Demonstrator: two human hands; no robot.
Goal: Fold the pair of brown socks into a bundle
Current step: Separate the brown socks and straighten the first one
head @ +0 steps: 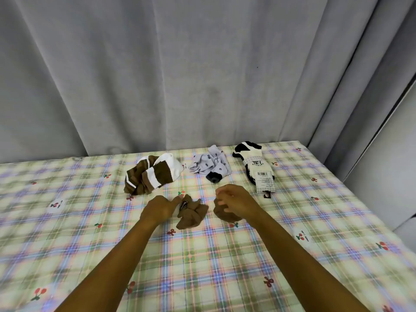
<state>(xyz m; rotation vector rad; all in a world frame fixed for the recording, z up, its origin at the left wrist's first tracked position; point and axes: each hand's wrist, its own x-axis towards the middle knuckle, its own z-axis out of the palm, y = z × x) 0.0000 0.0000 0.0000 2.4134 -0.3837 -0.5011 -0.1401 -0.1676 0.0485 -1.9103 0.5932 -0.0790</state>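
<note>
Two plain brown socks lie crumpled apart on the plaid bedsheet (202,262). The left brown sock (191,213) carries a small dark label near its top end. My left hand (161,208) rests just left of it, thumb touching the label end, fingers curled, and I cannot tell whether it grips the fabric. The right brown sock (226,213) is bunched under my right hand (236,201), whose fingers are closed over its top. Part of that sock is hidden by the hand.
Behind the hands lie a brown-and-white striped pair (153,174), a pale grey patterned pair (210,165) and a black-and-white pair with a paper tag (256,167). A grey curtain (180,75) hangs along the bed's far edge and right side.
</note>
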